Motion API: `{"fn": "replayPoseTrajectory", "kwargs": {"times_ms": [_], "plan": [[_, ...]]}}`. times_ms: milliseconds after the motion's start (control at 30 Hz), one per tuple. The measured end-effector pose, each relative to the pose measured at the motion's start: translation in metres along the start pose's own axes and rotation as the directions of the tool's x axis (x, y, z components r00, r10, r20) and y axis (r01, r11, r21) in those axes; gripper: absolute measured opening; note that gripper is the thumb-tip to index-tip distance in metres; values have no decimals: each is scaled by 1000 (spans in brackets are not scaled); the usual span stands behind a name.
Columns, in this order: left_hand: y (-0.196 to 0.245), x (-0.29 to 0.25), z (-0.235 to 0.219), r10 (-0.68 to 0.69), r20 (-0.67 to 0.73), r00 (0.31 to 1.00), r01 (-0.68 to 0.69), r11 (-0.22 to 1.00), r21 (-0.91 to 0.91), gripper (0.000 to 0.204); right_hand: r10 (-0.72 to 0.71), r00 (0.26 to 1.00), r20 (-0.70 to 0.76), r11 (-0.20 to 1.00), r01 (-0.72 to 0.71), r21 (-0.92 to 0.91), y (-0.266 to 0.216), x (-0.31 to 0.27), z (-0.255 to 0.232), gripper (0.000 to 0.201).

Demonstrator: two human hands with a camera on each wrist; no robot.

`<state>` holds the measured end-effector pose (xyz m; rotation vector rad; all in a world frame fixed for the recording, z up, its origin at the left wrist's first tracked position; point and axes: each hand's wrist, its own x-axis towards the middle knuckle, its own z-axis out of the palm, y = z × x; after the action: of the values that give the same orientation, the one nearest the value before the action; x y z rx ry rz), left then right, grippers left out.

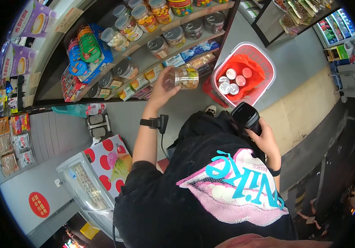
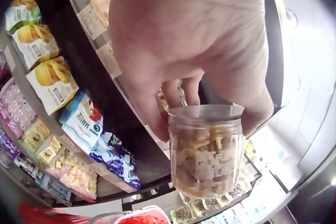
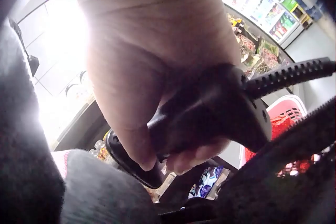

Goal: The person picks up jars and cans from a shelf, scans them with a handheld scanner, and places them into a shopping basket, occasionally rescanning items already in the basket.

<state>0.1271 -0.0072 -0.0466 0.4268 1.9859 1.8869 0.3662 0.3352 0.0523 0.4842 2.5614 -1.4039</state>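
Note:
A clear plastic jar (image 1: 186, 78) of brownish food pieces lies tilted in my left hand (image 1: 164, 91), which grips it near one end beside the shelves. The left wrist view shows the same jar (image 2: 207, 150) close up, with fingers and thumb around its rim end. My right hand (image 1: 267, 140) holds a black handheld scanner (image 1: 246, 115) in front of my body. In the right wrist view, fingers wrap the scanner's handle (image 3: 210, 108), and a ribbed cable (image 3: 289, 78) leaves its end.
A pink-and-white basket (image 1: 273, 70) stands on the floor, with a red bag (image 1: 255, 61) and several round-topped containers (image 1: 231, 74) inside. Shelves with lidded jars (image 1: 158, 46) and snack packets (image 1: 174, 60) are at the upper left. A glass-topped freezer (image 1: 84, 184) stands at the lower left.

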Motion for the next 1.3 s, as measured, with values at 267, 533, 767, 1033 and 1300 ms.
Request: {"fn": "replayPoseTrajectory", "kwargs": {"times_ms": [267, 533, 767, 1033, 1300], "plan": [[25, 4, 6, 56, -61, 997, -60, 996, -65, 82, -23, 1000, -2, 1000, 23, -11, 0, 3, 2, 37], [31, 38, 11, 201, -68, 977, -171, 937, 304, 83, -5, 1000, -22, 1000, 5, 11, -2, 1, 0, 37], [55, 93, -1, 325, -22, 945, -180, 578, 796, 83, 26, 1000, -5, 1000, -26, -2, -4, 5, -4, 38], [58, 123, 10, 371, 23, 928, -136, 281, 950, 82, 52, 999, -9, 999, -52, 15, -2, 10, -11, 38], [71, 140, -7, 165, -68, 984, 5, 357, 934, 76, 50, 999, 1, 999, -50, 20, 2, 17, -12, 38]]}}
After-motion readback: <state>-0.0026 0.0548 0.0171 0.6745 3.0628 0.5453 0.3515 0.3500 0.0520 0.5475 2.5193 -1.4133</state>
